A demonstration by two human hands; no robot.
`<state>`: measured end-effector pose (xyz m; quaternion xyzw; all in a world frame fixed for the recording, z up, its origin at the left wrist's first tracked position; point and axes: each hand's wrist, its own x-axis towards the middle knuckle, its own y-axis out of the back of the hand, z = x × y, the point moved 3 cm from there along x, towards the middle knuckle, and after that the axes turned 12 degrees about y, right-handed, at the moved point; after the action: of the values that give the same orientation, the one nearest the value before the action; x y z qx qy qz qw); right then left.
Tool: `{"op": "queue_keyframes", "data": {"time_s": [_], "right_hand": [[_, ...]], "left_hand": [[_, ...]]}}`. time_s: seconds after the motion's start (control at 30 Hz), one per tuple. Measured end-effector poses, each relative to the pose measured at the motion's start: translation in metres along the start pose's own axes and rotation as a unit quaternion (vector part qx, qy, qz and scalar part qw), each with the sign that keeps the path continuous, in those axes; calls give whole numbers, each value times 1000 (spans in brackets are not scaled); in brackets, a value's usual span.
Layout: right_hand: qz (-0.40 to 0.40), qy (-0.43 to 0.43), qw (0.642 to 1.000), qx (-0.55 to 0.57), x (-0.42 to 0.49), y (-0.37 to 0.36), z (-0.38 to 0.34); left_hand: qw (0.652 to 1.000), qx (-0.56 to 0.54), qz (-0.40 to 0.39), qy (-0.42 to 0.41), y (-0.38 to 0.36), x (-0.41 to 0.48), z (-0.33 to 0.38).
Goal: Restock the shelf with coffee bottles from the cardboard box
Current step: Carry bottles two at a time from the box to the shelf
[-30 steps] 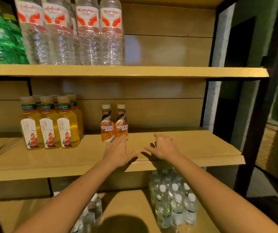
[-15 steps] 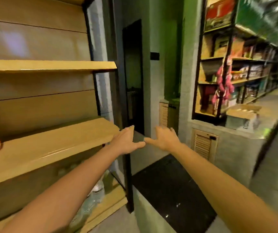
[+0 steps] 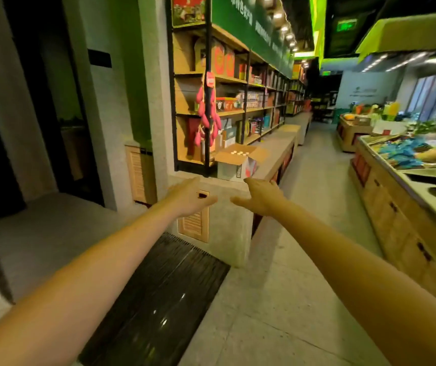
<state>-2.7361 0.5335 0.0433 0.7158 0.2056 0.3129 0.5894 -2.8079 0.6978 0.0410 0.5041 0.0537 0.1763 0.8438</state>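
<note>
Aisle view: both arms out toward the cardboard box (image 3: 239,161).

Box sits open on the concrete desk (image 3: 277,151), below the goods shelving (image 3: 227,80); white bottle caps (image 3: 240,153) show inside. Left hand (image 3: 189,198) and right hand (image 3: 260,198) hover short of the box, each grip wide, empty, thumbs nearly meeting.

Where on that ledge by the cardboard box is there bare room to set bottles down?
The concrete ledge is bare beyond the cardboard box, running down the aisle. Between the box and the shelf frame it is tight. Both hands, left hand and right hand, are empty and short of the box.
</note>
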Motion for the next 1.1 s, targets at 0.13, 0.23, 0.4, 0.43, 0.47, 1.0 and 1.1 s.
{"op": "queue_keyframes", "data": {"time_s": [0.13,0.23,0.4,0.43,0.47,1.0,1.1], "right_hand": [[7,-41,999,-6,-4,6,88],[9,-75,997,-1,-2,8,145],[-6,-106,994,-27,31,-1,224],[-10,-110,993,-34,43,-5,239],[-14,-115,993,-39,55,-8,254],[8,-128,991,-49,335,-43,504],[0,-113,993,-38,385,-55,549]], "left_hand": [[999,-21,-17,-22,-46,40,73],[1000,-3,-3,-31,-80,80,114],[996,47,-17,-78,-131,161,158],[995,58,-21,-84,-140,181,164],[993,70,-27,-88,-150,202,170],[987,109,-49,-109,-235,570,249],[989,89,-66,-99,-256,631,253]]}}
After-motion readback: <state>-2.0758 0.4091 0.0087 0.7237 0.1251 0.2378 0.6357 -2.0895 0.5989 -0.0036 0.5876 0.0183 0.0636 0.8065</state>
